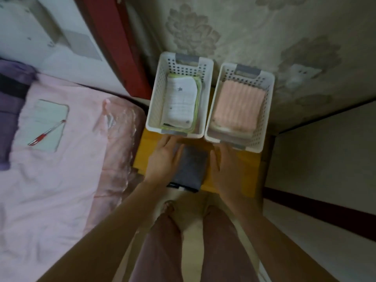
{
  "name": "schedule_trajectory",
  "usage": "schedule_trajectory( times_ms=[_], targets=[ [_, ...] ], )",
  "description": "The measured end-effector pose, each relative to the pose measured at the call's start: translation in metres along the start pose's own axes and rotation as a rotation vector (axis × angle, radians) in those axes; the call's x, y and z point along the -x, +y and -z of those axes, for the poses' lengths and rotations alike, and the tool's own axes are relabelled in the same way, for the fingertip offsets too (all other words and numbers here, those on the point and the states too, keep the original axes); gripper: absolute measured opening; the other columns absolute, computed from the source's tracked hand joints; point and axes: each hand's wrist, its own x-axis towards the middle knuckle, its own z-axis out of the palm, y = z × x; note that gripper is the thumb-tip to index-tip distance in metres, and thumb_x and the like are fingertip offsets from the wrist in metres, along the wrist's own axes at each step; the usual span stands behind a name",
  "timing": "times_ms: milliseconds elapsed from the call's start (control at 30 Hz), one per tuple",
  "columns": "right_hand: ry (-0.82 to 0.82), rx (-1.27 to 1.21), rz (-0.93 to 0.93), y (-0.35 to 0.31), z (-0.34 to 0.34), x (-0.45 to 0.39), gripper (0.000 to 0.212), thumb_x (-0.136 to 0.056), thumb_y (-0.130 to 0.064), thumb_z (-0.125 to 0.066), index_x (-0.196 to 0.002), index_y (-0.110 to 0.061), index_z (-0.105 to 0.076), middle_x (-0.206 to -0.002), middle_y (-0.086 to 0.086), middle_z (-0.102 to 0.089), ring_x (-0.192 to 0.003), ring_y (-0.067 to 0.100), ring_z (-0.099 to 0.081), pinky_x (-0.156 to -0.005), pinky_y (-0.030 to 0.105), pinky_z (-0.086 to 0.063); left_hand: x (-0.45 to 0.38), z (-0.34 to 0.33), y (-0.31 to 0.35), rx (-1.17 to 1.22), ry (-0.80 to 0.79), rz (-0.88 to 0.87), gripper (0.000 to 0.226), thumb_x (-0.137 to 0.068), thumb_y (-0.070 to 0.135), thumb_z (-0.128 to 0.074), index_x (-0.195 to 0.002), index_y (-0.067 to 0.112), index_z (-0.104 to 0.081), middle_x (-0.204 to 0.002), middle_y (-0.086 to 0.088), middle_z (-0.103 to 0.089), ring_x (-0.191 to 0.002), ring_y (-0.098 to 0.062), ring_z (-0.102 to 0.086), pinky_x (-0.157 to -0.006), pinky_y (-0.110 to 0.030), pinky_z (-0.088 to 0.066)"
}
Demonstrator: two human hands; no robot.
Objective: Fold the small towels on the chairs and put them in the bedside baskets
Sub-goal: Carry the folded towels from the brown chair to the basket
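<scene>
Grey folded towel (191,167) lies on the yellow bench (247,169), just in front of two white baskets. Both forearms reach forward and down, palms turned inward. The left hand (162,159) and right hand (227,165) flank the towel with fingers (215,159) straight, pressing against its sides without curling round it. The left basket (154,102) holds a white towel (181,100); the right basket (268,102) holds a pink towel (238,106). A pink bed (61,180) lies to the left.
</scene>
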Motion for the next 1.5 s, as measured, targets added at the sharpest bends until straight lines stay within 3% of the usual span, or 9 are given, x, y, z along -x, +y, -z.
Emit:
schedule_trajectory(
  times_ms=[100,333,500,600,800,933,1167,1367,1500],
  targets=[
    [-0.048,-0.142,-0.26,0.011,-0.043,0.032,0.041,-0.097,-0.054,-0.036,-0.096,-0.017,-0.053,-0.085,-0.005,-0.047,-0.08,0.019,-0.052,-0.07,0.033,-0.042,0.026,-0.007,-0.035,0.018,-0.117,0.175,0.034,-0.1,0.03,-0.046,-0.129,0.013,-0.055,-0.123,-0.008,-0.054,-0.11,-0.026,-0.053,-0.088,-0.039,-0.046],
    [-0.137,-0.316,-0.641,0.048,-0.111,0.028,0.078,-0.084,-0.069,-0.051,-0.138,-0.014,-0.038,-0.13,0.008,-0.053,-0.115,0.029,-0.056,-0.091,0.049,-0.052,0.014,-0.061,-0.086,0.226,-0.135,0.571,0.058,-0.098,0.046,-0.045,-0.144,0.011,-0.037,-0.14,-0.01,-0.043,-0.123,-0.028,-0.046,-0.099,-0.037,-0.039],
    [-0.091,-0.478,-0.646,0.054,-0.13,0.031,0.032,-0.095,-0.052,-0.05,-0.119,-0.033,-0.043,-0.101,-0.018,-0.057,-0.099,0.017,-0.059,-0.089,0.045,-0.052,0.008,-0.09,-0.104,0.313,-0.105,0.625,0.063,-0.09,0.064,-0.044,-0.125,0.012,-0.053,-0.116,-0.005,-0.06,-0.103,-0.023,-0.058,-0.091,-0.044,-0.05],
    [-0.087,-0.568,-0.64,0.048,-0.133,0.039,0.028,-0.097,-0.05,-0.048,-0.12,-0.035,-0.043,-0.103,-0.019,-0.057,-0.101,0.016,-0.059,-0.09,0.043,-0.052,0.01,-0.096,-0.103,0.337,-0.1,0.701,0.059,-0.09,0.063,-0.046,-0.112,0.01,-0.06,-0.101,-0.006,-0.065,-0.092,-0.022,-0.061,-0.078,-0.038,-0.051],
    [-0.096,-0.753,-0.702,0.051,-0.132,0.051,0.033,-0.095,-0.047,-0.054,-0.125,-0.036,-0.044,-0.116,-0.013,-0.057,-0.111,0.014,-0.06,-0.091,0.033,-0.053,0.03,-0.09,-0.096,0.42,-0.115,0.66,0.042,-0.093,0.055,-0.05,-0.112,0.017,-0.052,-0.104,-0.001,-0.062,-0.096,-0.018,-0.059,-0.083,-0.035,-0.049],
    [-0.136,-0.876,-0.758,0.039,-0.115,0.061,0.041,-0.093,-0.044,-0.059,-0.132,-0.032,-0.048,-0.123,-0.009,-0.059,-0.109,0.012,-0.062,-0.089,0.031,-0.055,0.045,-0.078,-0.084,0.436,-0.085,0.642,0.043,-0.095,0.05,-0.051,-0.114,0.012,-0.054,-0.1,0.0,-0.063,-0.09,-0.016,-0.06,-0.066,-0.025,-0.045],
    [-0.048,-0.778,-0.614,-0.015,-0.017,0.076,0.04,-0.096,-0.032,-0.057,-0.133,-0.028,-0.044,-0.117,-0.015,-0.053,-0.094,-0.003,-0.055,-0.064,0.005,-0.048,0.082,-0.012,0.007,0.559,0.066,0.465,0.038,-0.097,0.042,-0.049,-0.129,0.023,-0.043,-0.108,0.014,-0.061,-0.093,-0.004,-0.063,-0.069,-0.015,-0.05],
    [0.189,-0.656,-0.431,-0.04,0.064,0.032,0.058,-0.094,-0.039,-0.061,-0.144,-0.025,-0.035,-0.141,0.001,-0.051,-0.122,0.016,-0.056,-0.093,0.042,-0.055,0.018,0.017,0.085,0.561,0.053,0.212,0.065,-0.099,0.046,-0.043,-0.151,0.038,-0.005,-0.141,0.001,-0.05,-0.109,-0.011,-0.059,-0.085,-0.032,-0.054],
    [0.29,-0.568,-0.388,-0.026,0.099,-0.01,0.056,-0.1,-0.027,-0.05,-0.149,-0.021,-0.024,-0.144,0.003,-0.043,-0.11,0.006,-0.05,-0.081,0.01,-0.051,-0.035,0.005,0.112,0.527,-0.066,0.054,0.065,-0.098,0.051,-0.038,-0.15,0.048,0.001,-0.153,0.001,-0.036,-0.131,-0.012,-0.045,-0.104,-0.042,-0.046]
  ],
)
